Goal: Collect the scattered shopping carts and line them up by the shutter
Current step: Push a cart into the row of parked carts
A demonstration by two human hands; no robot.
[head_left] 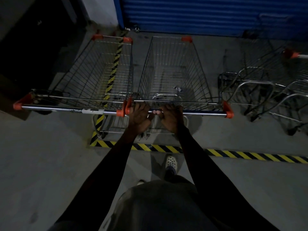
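Now the left hand (pixel 139 116) and right hand (pixel 172 117) grip the handle (pixel 200 113) of the middle cart (pixel 171 69), close together near its left end. Its long axis runs straight ahead toward the shutter (pixel 208 14), alongside the parked cart (pixel 100 72).

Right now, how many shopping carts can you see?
3. The left cart faces the shutter; the middle cart beside it is held by the left hand and right hand; the right cart is at the edge, and its frames may hide another.
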